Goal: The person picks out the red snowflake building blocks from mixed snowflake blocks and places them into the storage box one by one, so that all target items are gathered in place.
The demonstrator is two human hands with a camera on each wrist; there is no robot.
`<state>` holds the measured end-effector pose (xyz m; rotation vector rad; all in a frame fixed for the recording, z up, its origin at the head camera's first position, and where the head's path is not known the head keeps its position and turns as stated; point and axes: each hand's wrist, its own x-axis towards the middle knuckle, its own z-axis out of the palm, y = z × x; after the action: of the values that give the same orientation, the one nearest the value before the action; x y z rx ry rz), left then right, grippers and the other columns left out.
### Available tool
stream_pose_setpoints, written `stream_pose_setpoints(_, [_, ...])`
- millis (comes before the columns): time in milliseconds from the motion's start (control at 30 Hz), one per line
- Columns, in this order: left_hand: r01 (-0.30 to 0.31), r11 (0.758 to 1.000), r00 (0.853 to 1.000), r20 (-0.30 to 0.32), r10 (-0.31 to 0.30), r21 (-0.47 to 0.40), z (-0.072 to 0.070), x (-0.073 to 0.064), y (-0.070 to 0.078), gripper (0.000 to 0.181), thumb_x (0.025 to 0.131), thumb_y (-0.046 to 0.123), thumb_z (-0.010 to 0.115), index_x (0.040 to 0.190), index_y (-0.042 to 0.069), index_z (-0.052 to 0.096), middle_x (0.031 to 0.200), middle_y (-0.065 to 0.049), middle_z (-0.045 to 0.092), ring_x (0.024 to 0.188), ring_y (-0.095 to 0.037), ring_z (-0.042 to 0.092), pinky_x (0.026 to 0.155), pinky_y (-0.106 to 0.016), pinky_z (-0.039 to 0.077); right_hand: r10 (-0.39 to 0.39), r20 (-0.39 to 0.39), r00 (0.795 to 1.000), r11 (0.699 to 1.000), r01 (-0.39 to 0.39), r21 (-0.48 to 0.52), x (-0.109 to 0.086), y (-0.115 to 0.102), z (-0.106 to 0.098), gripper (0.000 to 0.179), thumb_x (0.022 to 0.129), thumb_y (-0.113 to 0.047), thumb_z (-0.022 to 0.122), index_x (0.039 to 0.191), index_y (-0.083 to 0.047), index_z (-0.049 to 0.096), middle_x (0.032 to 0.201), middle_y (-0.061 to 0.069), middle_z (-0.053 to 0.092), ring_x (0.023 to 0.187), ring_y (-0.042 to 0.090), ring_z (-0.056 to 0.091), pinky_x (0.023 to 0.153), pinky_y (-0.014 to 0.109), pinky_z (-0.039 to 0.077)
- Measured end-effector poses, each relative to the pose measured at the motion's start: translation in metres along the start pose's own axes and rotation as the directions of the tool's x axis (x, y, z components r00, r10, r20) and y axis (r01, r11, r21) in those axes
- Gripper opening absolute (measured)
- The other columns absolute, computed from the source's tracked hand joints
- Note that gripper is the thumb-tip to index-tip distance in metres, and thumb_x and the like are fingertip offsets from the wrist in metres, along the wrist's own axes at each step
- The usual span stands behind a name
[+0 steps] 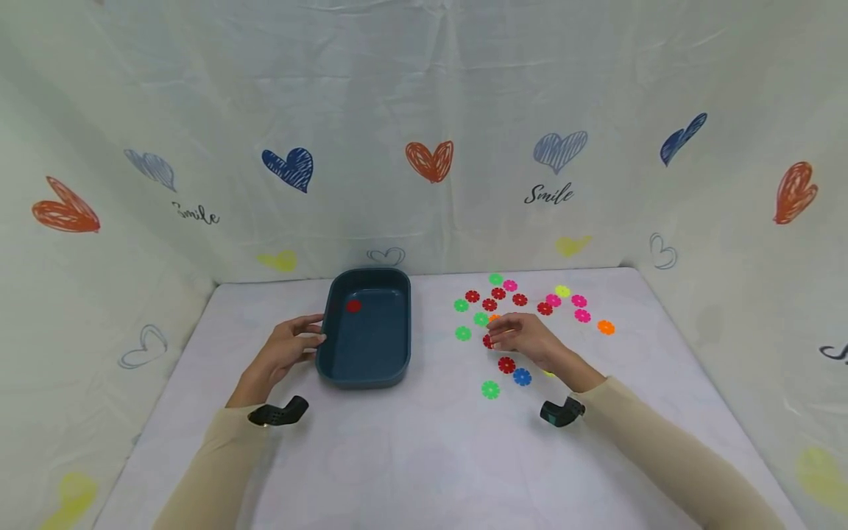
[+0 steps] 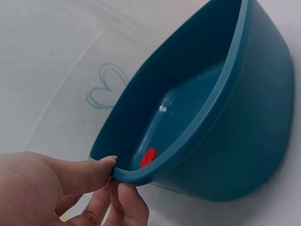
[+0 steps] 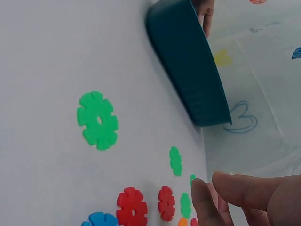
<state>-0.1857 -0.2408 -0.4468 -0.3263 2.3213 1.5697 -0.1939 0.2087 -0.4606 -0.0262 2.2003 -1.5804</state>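
A dark blue plastic tub (image 1: 363, 384) stands on the table, with one red notched disc (image 1: 354, 306) inside it. My left hand (image 1: 289, 346) pinches the tub's left rim, thumb on top and fingers beneath, as the left wrist view shows. To the right, my right hand (image 1: 526, 340) hovers over scattered flower-shaped plastic discs, its fingers loosely bent and nothing visible between them. Closest to its fingertips is a red disc (image 1: 488, 341), partly hidden by them. Below the hand lie another red disc (image 1: 506, 365), a blue disc (image 1: 522, 377) and a green disc (image 1: 490, 390).
Several more discs spread behind and right of my right hand, among them a pink disc (image 1: 579, 301), a yellow disc (image 1: 562, 291) and an orange disc (image 1: 606, 327). A white cloth (image 1: 397, 456) covers the table. Heart-printed curtains (image 1: 490, 96) enclose the back and sides.
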Motion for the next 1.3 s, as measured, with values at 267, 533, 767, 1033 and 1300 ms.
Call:
stream_pose_setpoints(267, [-0.002,1.0,1.0,0.011,0.002,-0.006,0.0,0.0,-0.001,0.059,0.106,0.003,0.061,0.161,0.0,0.039,0.147,-0.026,0.047,0.109,-0.025,0.059,0.081,-0.025,0.056,0.008,-0.034,0.999,0.999,-0.009,-0.037,-0.007,0.014,0.0,0.036,0.098,0.003,0.071,0.132,0.01,0.064,0.128,0.026,0.069,0.115,0.036,0.07,0.088,0.029,0.06])
stream_pose_setpoints(533, [-0.008,1.0,1.0,0.02,0.009,-0.015,-0.001,0.001,-0.003,0.059,0.106,0.003,0.06,0.161,0.0,0.039,0.146,-0.026,0.047,0.107,-0.023,0.059,0.08,-0.024,0.056,-0.003,-0.069,0.998,0.997,-0.003,-0.073,-0.011,0.023,-0.004,0.038,0.097,0.003,0.072,0.133,0.009,0.063,0.13,0.027,0.068,0.115,0.035,0.07,0.09,0.029,0.06])
stream_pose_setpoints(767, [0.0,1.0,1.0,0.013,0.0,-0.015,0.0,0.002,-0.003,0.058,0.107,0.004,0.06,0.161,0.001,0.04,0.145,-0.024,0.048,0.104,-0.021,0.058,0.079,-0.024,0.055,-0.022,-0.071,0.997,0.994,0.015,-0.104,-0.013,0.028,-0.008,0.038,0.096,0.004,0.072,0.133,0.011,0.063,0.128,0.028,0.068,0.112,0.035,0.071,0.088,0.027,0.06])
stream_pose_setpoints(1033, [0.016,1.0,1.0,0.008,-0.016,-0.012,0.0,0.003,-0.002,0.059,0.107,0.004,0.061,0.162,0.003,0.04,0.147,-0.024,0.048,0.108,-0.024,0.057,0.081,-0.026,0.054,-0.031,-0.066,0.997,0.991,0.022,-0.131,-0.016,0.031,-0.01,0.038,0.095,0.005,0.072,0.132,0.01,0.064,0.129,0.028,0.068,0.112,0.036,0.07,0.086,0.026,0.06])
stream_pose_setpoints(1300, [0.006,1.0,1.0,0.006,-0.006,-0.011,0.0,0.003,-0.003,0.059,0.106,0.004,0.061,0.161,0.001,0.04,0.145,-0.024,0.049,0.107,-0.023,0.058,0.08,-0.025,0.055,-0.085,-0.042,0.996,0.958,0.07,-0.277,-0.016,0.032,-0.01,0.035,0.093,0.0,0.076,0.126,0.007,0.068,0.12,0.023,0.071,0.108,0.033,0.069,0.088,0.036,0.061])
